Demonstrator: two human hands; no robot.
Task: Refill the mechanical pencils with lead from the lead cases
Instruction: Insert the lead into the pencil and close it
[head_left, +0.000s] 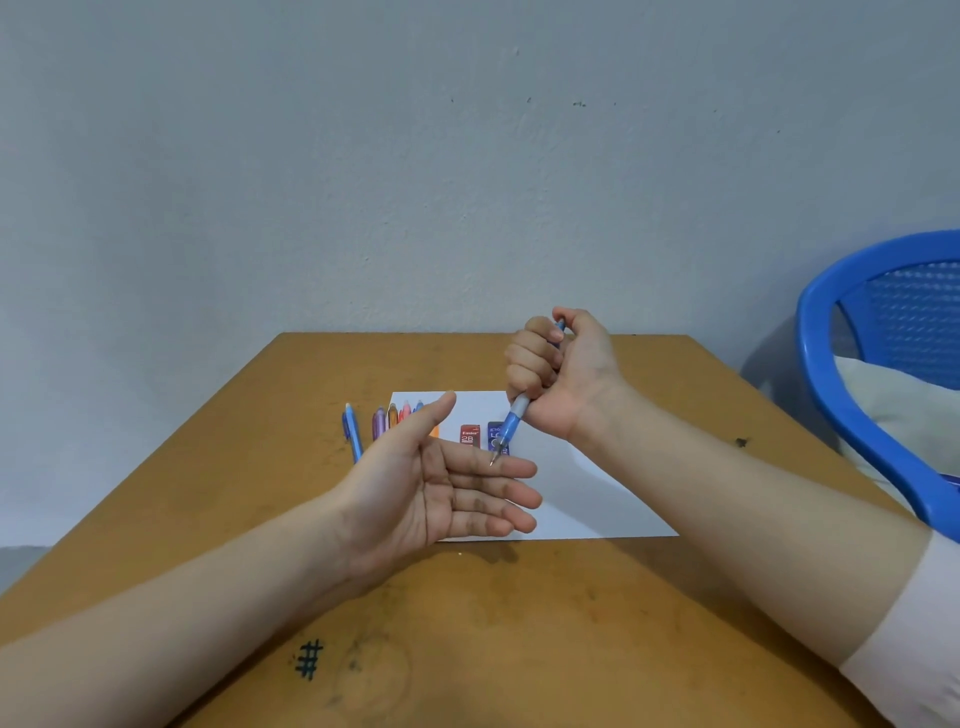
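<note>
My right hand (558, 371) grips a blue mechanical pencil (511, 420) in a fist, thumb on its top end, tip pointing down. The metal tip touches or hovers just over the fingers of my left hand (441, 483), which is held flat, palm up, fingers straight, above the white paper sheet (587, 488). Behind my left hand lie a red lead case (469, 434) marked 2B and a dark blue lead case (494, 431), partly hidden by the pencil. A blue pencil (352, 431) and several coloured pencils (387, 418) lie in a row to the left.
The brown wooden table (467, 623) stands against a grey wall. A blue plastic chair (883, 374) with a pale cushion is at the right. A small orange item (434, 430) peeks out behind my left hand.
</note>
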